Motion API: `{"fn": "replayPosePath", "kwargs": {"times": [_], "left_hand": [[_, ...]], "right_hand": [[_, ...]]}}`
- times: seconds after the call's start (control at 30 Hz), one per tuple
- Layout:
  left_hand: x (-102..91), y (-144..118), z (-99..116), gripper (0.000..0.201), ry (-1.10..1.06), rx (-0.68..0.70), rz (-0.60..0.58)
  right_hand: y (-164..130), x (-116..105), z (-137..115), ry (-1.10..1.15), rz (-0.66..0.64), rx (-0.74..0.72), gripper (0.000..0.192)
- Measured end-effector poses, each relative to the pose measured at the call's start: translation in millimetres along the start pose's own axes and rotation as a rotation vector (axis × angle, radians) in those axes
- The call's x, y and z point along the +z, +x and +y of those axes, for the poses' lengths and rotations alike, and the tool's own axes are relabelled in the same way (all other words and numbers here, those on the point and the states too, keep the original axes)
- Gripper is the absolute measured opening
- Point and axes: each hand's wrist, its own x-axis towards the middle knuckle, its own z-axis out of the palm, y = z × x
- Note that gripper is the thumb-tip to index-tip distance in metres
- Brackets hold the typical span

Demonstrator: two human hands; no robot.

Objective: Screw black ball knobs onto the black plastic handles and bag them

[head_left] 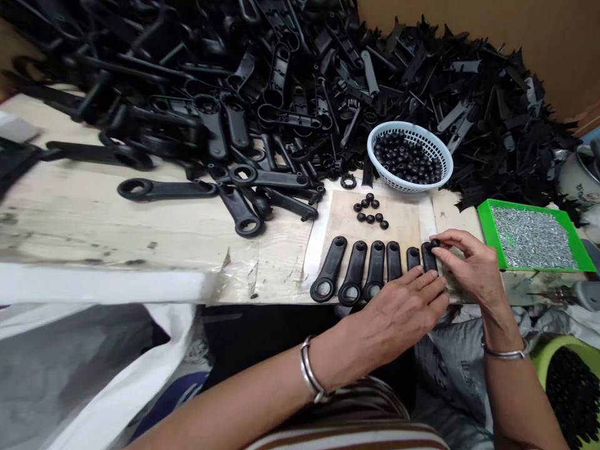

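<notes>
Several black plastic crank handles lie side by side in a row along the front edge of the table, most with their ringed ends towards me. My left hand rests flat across the right part of the row, its fingers stretched out and covering the lower ends there. Between the thumb and finger of my right hand is a small round black knob, at the top end of the rightmost handle. Whether the knob is seated on it, I cannot tell. Several loose black knobs sit just beyond the row.
A light blue basket of black knobs stands behind. At right is a green tray of small silver metal pieces. Black plastic parts are heaped across the back. A yellow-green tub of black pieces stands at lower right.
</notes>
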Motion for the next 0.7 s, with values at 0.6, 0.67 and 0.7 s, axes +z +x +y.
{"fn": "replayPosePath", "kwargs": {"times": [0.6, 0.67, 0.7], "left_hand": [[14.7, -0.4, 9.0, 0.020, 0.123, 0.081, 0.192], [15.2, -1.1, 8.7, 0.021, 0.112, 0.079, 0.185], [15.2, -1.1, 8.3, 0.022, 0.105, 0.075, 0.179]], "right_hand": [[-4.7, -14.4, -1.1, -0.085, -0.117, -0.108, 0.015], [-7.1, -15.5, -2.2, -0.137, -0.117, -0.160, 0.015], [-8.0, -15.9, -2.9, -0.166, -0.119, -0.195, 0.015]]}}
